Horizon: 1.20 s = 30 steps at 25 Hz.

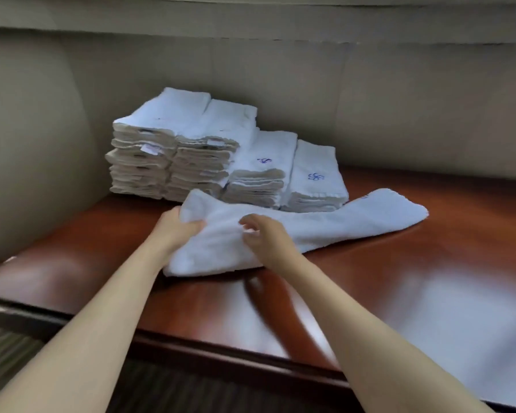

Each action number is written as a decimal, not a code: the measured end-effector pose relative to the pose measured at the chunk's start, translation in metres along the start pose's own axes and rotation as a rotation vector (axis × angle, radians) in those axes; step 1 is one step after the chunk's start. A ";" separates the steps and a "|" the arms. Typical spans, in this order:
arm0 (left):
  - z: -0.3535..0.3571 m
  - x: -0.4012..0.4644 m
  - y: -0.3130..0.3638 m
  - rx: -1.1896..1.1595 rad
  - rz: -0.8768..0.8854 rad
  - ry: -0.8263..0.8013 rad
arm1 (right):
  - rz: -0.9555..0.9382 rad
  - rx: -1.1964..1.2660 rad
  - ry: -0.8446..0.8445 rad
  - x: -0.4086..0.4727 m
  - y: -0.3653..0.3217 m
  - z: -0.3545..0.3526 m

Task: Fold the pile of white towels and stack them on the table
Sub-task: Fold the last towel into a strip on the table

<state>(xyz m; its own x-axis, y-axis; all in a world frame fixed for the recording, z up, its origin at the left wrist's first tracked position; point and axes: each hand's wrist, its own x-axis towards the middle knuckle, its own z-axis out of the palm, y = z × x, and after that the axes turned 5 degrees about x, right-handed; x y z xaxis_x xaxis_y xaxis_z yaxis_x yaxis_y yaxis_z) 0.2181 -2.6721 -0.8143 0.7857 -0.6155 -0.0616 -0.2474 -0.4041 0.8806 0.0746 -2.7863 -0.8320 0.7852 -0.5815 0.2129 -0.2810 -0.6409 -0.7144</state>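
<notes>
White towel (295, 231) lies lengthwise left–right — far end rightward.

Single head-worn wide-angle view | looks forward and down over the bench (399, 278) toward the padded wall (399, 108) | close, at arm's reach | frame slightly tilted; edges blurred

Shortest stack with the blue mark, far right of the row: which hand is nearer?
Right. The right hand pinches the loose towel just in front and left of that stack; the left hand grips the towel's far left end.
</notes>
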 end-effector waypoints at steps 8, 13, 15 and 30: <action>0.001 0.009 -0.014 0.791 0.251 0.166 | 0.083 -0.461 -0.003 0.040 0.035 -0.017; -0.002 0.040 -0.008 0.875 0.146 -0.123 | 0.179 -0.612 -0.169 0.039 0.038 -0.017; -0.006 0.049 -0.005 0.886 0.044 -0.153 | 0.102 -0.683 -0.083 0.036 0.030 -0.017; -0.039 0.003 -0.009 0.229 0.734 0.315 | -0.132 -0.061 -0.166 0.025 -0.023 -0.009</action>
<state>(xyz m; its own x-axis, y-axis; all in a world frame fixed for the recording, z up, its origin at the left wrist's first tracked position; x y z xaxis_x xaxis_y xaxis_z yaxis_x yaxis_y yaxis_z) 0.2446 -2.6435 -0.8044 0.4933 -0.5713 0.6559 -0.8414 -0.1223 0.5263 0.0959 -2.7911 -0.8039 0.8963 -0.4029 0.1855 -0.1982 -0.7379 -0.6451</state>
